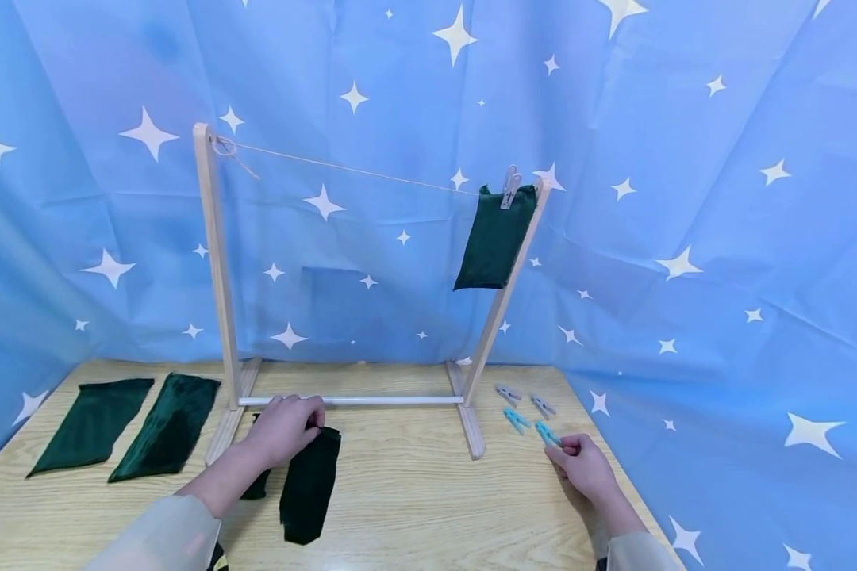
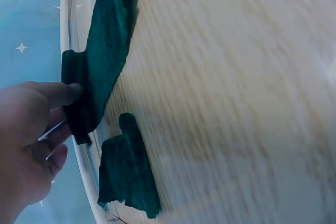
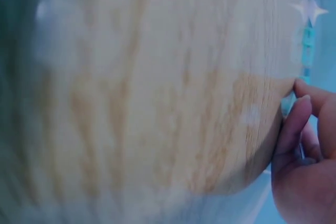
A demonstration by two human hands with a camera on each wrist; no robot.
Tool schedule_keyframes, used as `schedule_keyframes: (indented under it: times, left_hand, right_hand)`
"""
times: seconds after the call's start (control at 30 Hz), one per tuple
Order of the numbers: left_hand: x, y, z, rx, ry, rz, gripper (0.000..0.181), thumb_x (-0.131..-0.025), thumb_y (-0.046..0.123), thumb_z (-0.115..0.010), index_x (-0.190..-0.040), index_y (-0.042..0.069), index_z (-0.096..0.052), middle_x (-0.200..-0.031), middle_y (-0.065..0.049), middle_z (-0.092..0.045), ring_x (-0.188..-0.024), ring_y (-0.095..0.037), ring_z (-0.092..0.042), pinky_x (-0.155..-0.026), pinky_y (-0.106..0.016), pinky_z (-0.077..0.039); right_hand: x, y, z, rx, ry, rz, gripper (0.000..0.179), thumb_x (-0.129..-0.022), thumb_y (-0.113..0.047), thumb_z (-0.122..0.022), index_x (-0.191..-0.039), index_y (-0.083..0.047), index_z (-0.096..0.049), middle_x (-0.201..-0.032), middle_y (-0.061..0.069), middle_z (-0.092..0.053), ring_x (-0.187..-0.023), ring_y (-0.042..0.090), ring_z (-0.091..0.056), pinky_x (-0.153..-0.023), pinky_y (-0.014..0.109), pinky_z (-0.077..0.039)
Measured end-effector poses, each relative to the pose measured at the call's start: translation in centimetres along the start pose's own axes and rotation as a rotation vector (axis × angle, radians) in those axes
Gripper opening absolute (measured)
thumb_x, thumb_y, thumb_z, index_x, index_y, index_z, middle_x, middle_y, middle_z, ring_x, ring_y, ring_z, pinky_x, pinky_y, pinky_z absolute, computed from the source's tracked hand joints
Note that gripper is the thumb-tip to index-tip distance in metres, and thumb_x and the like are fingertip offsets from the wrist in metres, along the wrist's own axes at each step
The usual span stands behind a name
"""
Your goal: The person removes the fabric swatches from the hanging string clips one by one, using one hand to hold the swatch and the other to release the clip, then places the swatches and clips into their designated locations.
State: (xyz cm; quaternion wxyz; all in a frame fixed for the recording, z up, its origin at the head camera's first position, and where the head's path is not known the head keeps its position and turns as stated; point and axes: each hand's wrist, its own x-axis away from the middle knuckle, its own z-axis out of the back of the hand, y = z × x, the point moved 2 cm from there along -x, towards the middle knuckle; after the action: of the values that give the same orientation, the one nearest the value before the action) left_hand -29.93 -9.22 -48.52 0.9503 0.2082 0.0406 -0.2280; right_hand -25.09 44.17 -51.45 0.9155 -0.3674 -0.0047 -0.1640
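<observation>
My left hand [image 1: 282,432] pinches the top edge of a dark green cloth [image 1: 310,488], which hangs down over the table's front half. Behind that wrist, partly hidden, another green cloth [image 1: 257,485] lies on the wood; the left wrist view shows this second cloth [image 2: 128,174] below the held one. At the right, my right hand [image 1: 587,469] pinches the near end of a turquoise clothespin [image 1: 547,434] between thumb and forefinger. Beside it lie a second turquoise clothespin [image 1: 516,420] and two greyish ones, the nearer grey clothespin [image 1: 543,407] just behind my fingertips.
A wooden frame [image 1: 217,262] stands at the back with a string [image 1: 343,167] across its top. From the string's right end hangs a green cloth [image 1: 496,242], held by a grey clothespin [image 1: 510,189]. Two more green cloths [image 1: 93,424] lie at the table's left. A starry blue curtain encloses the back.
</observation>
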Motion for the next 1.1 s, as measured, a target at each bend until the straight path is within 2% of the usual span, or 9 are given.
schedule_keyframes:
  times: [0.23, 0.47, 0.67, 0.8, 0.87, 0.97, 1.03, 1.1]
  left_hand:
    - [0.0, -0.1, 0.1, 0.041, -0.004, -0.018, 0.029, -0.093, -0.001, -0.085, -0.099, 0.021, -0.067, -0.092, 0.006, -0.064, -0.088, -0.014, -0.058, -0.09, -0.055, -0.049]
    - [0.0, -0.7, 0.1, 0.048, 0.014, -0.029, 0.03, -0.092, -0.004, -0.084, -0.101, 0.021, -0.071, -0.095, 0.003, -0.059, -0.087, -0.015, -0.057, -0.082, -0.044, -0.045]
    - [0.3, -1.0, 0.4, 0.046, 0.034, -0.02, 0.033, -0.092, -0.001, -0.085, -0.119, 0.016, -0.078, -0.107, 0.0, -0.065, -0.101, -0.023, -0.064, -0.087, -0.045, -0.047]
    - [1.0, -0.7, 0.8, 0.019, 0.073, -0.034, 0.033, -0.091, 0.001, -0.087, -0.121, 0.014, -0.08, -0.111, -0.003, -0.067, -0.104, -0.025, -0.065, -0.089, -0.047, -0.05]
    - [1.5, -0.5, 1.1, -0.034, 0.08, -0.06, 0.029, -0.091, 0.008, -0.09, -0.119, 0.013, -0.081, -0.109, -0.003, -0.068, -0.101, -0.024, -0.065, -0.087, -0.047, -0.052]
    - [2.3, -0.1, 1.2, -0.114, 0.018, -0.091, 0.039, -0.09, 0.029, -0.092, -0.122, 0.01, -0.082, -0.118, -0.008, -0.073, -0.11, -0.03, -0.067, -0.094, -0.053, -0.054]
    - [2.9, 0.1, 1.1, -0.112, -0.081, -0.104, 0.057, -0.088, 0.042, -0.092, -0.131, 0.007, -0.079, -0.133, -0.014, -0.073, -0.126, -0.039, -0.066, -0.104, -0.062, -0.051]
    - [3.3, 0.1, 1.0, -0.058, -0.19, -0.093, 0.073, -0.088, 0.051, -0.089, -0.142, 0.005, -0.073, -0.15, -0.02, -0.066, -0.142, -0.047, -0.057, -0.115, -0.073, -0.04]
  right_hand:
    - [-0.1, -0.1, 0.0, 0.006, 0.003, -0.001, 0.051, -0.107, -0.034, -0.07, -0.135, 0.006, -0.054, -0.113, 0.015, -0.059, -0.099, 0.027, -0.062, -0.078, 0.032, -0.051]
    - [-0.2, 0.0, -0.1, -0.014, 0.006, -0.006, 0.05, -0.106, -0.032, -0.071, -0.135, 0.005, -0.054, -0.112, 0.014, -0.057, -0.098, 0.026, -0.059, -0.072, 0.032, -0.055]
    - [-0.3, 0.1, -0.2, -0.047, -0.001, -0.013, 0.05, -0.106, -0.031, -0.071, -0.136, 0.005, -0.053, -0.112, 0.014, -0.055, -0.092, 0.023, -0.06, -0.065, 0.032, -0.06]
    - [-0.2, 0.1, -0.2, -0.048, -0.009, -0.019, 0.051, -0.107, -0.031, -0.071, -0.137, 0.005, -0.052, -0.112, 0.014, -0.055, -0.09, 0.022, -0.06, -0.065, 0.031, -0.059]
    - [-0.1, 0.0, -0.2, -0.05, -0.01, -0.021, 0.05, -0.108, -0.031, -0.071, -0.138, 0.005, -0.052, -0.113, 0.014, -0.055, -0.09, 0.021, -0.06, -0.066, 0.031, -0.06]
    - [0.1, -0.2, -0.2, -0.051, -0.012, -0.021, 0.051, -0.108, -0.031, -0.07, -0.138, 0.005, -0.052, -0.113, 0.014, -0.055, -0.09, 0.021, -0.06, -0.066, 0.031, -0.06]
    - [0.2, -0.3, -0.1, -0.05, -0.012, -0.021, 0.05, -0.109, -0.031, -0.07, -0.138, 0.005, -0.052, -0.113, 0.014, -0.055, -0.09, 0.021, -0.06, -0.066, 0.032, -0.06]
    - [0.2, -0.4, -0.1, -0.046, -0.01, -0.02, 0.05, -0.109, -0.031, -0.069, -0.138, 0.006, -0.052, -0.113, 0.014, -0.056, -0.09, 0.021, -0.06, -0.067, 0.032, -0.06]
